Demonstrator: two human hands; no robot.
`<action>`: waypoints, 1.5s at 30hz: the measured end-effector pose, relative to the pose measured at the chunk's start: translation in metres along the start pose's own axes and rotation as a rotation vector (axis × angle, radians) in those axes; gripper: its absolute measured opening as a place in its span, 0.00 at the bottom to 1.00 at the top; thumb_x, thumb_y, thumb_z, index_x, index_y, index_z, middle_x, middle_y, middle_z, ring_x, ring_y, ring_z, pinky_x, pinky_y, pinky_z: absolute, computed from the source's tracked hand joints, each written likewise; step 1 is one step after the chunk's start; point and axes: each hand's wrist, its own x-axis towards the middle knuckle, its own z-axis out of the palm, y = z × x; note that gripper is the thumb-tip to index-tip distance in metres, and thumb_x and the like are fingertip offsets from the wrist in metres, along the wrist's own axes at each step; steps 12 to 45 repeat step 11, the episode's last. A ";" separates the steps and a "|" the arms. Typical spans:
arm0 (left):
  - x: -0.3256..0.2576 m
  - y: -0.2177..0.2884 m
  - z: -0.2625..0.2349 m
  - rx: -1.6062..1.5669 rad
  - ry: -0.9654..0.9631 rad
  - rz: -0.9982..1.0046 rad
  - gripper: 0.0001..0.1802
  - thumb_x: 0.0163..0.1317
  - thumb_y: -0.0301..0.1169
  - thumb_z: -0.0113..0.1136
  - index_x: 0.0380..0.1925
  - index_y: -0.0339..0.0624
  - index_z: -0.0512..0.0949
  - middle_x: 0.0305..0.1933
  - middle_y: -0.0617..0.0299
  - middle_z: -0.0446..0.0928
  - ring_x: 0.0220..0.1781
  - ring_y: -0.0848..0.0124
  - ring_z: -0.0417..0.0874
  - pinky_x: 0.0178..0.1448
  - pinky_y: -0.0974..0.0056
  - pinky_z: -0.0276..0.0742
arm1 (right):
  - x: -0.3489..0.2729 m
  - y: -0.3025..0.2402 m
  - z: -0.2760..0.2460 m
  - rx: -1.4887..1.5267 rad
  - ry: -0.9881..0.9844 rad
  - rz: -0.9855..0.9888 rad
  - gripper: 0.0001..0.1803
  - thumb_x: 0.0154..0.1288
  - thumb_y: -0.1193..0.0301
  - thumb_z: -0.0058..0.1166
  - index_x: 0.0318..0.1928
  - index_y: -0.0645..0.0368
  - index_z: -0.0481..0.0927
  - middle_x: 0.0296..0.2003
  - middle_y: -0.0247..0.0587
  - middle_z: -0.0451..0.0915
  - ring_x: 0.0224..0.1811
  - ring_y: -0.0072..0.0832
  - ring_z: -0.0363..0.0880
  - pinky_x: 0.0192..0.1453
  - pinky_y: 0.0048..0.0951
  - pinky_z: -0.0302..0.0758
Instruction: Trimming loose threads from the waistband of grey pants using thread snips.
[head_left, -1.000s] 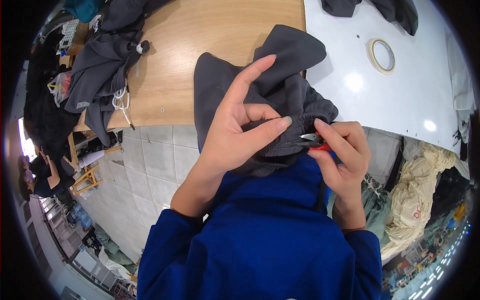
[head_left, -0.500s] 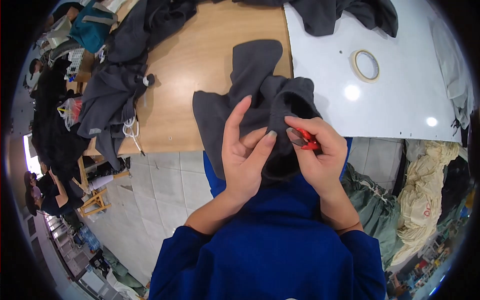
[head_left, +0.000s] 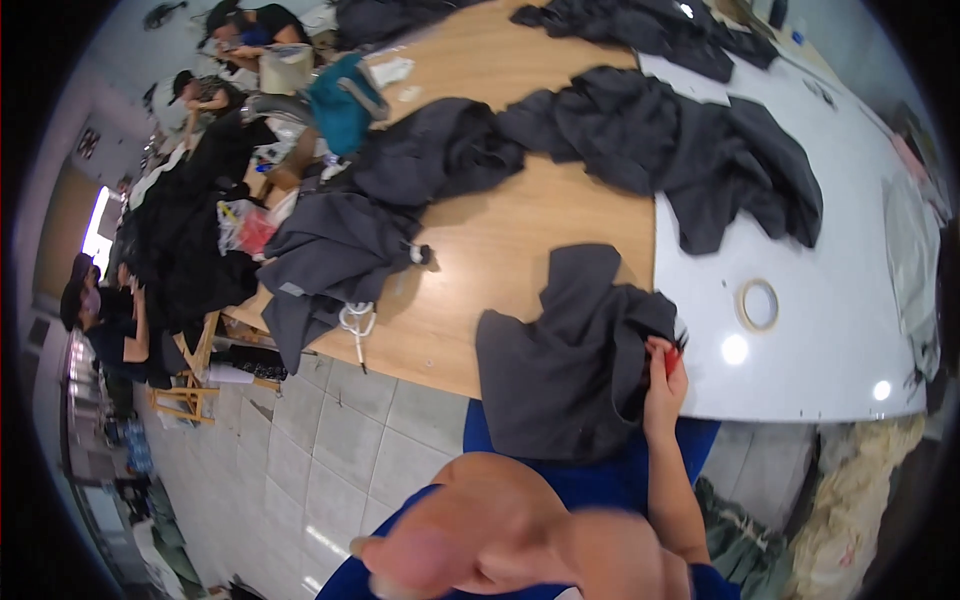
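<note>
A dark grey garment piece [head_left: 560, 370] lies at the near edge of the wooden table and hangs over it toward my lap. At its right side, my right hand [head_left: 664, 395] is closed around small red-handled thread snips [head_left: 673, 356]. Most of the snips is hidden by the fingers, and the hand touches or nearly touches the cloth. My left hand [head_left: 470, 540] is raised very close to the camera, away from the cloth. Motion blurs its fingers, so their state and anything in them cannot be made out.
More dark grey garments [head_left: 640, 130] lie across the far table, with another pile [head_left: 340, 240] and a white cord [head_left: 356, 320] at left. A tape roll [head_left: 757, 304] rests on the white board [head_left: 820, 350]. Cream cloth sacks [head_left: 860, 500] stand at lower right. Other people [head_left: 110, 310] work at left.
My left hand has left the garment and come up close to the camera. The right hand keeps the snips beside the cloth. The view has tilted up, showing more of the far table.
</note>
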 end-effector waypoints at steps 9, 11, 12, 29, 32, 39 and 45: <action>0.005 0.010 0.022 -0.207 -0.181 -0.217 0.41 0.65 0.70 0.25 0.71 0.80 0.21 0.45 0.47 0.73 0.38 0.62 0.76 0.52 0.58 0.78 | -0.006 -0.004 0.012 0.065 -0.055 0.060 0.13 0.76 0.66 0.47 0.44 0.63 0.79 0.36 0.29 0.77 0.39 0.17 0.71 0.47 0.20 0.68; 0.024 0.009 0.023 -0.202 -0.249 -0.153 0.43 0.65 0.70 0.24 0.72 0.76 0.21 0.46 0.48 0.73 0.39 0.63 0.77 0.53 0.58 0.78 | -0.001 -0.001 0.008 0.025 -0.041 0.008 0.13 0.76 0.65 0.47 0.44 0.63 0.79 0.35 0.29 0.77 0.39 0.17 0.71 0.47 0.19 0.68; 0.024 0.009 0.023 -0.202 -0.249 -0.153 0.43 0.65 0.70 0.24 0.72 0.76 0.21 0.46 0.48 0.73 0.39 0.63 0.77 0.53 0.58 0.78 | -0.001 -0.001 0.008 0.025 -0.041 0.008 0.13 0.76 0.65 0.47 0.44 0.63 0.79 0.35 0.29 0.77 0.39 0.17 0.71 0.47 0.19 0.68; 0.024 0.009 0.023 -0.202 -0.249 -0.153 0.43 0.65 0.70 0.24 0.72 0.76 0.21 0.46 0.48 0.73 0.39 0.63 0.77 0.53 0.58 0.78 | -0.001 -0.001 0.008 0.025 -0.041 0.008 0.13 0.76 0.65 0.47 0.44 0.63 0.79 0.35 0.29 0.77 0.39 0.17 0.71 0.47 0.19 0.68; 0.024 0.009 0.023 -0.202 -0.249 -0.153 0.43 0.65 0.70 0.24 0.72 0.76 0.21 0.46 0.48 0.73 0.39 0.63 0.77 0.53 0.58 0.78 | -0.001 -0.001 0.008 0.025 -0.041 0.008 0.13 0.76 0.65 0.47 0.44 0.63 0.79 0.35 0.29 0.77 0.39 0.17 0.71 0.47 0.19 0.68; 0.024 0.009 0.023 -0.202 -0.249 -0.153 0.43 0.65 0.70 0.24 0.72 0.76 0.21 0.46 0.48 0.73 0.39 0.63 0.77 0.53 0.58 0.78 | -0.001 -0.001 0.008 0.025 -0.041 0.008 0.13 0.76 0.65 0.47 0.44 0.63 0.79 0.35 0.29 0.77 0.39 0.17 0.71 0.47 0.19 0.68; 0.024 0.009 0.023 -0.202 -0.249 -0.153 0.43 0.65 0.70 0.24 0.72 0.76 0.21 0.46 0.48 0.73 0.39 0.63 0.77 0.53 0.58 0.78 | -0.001 -0.001 0.008 0.025 -0.041 0.008 0.13 0.76 0.65 0.47 0.44 0.63 0.79 0.35 0.29 0.77 0.39 0.17 0.71 0.47 0.19 0.68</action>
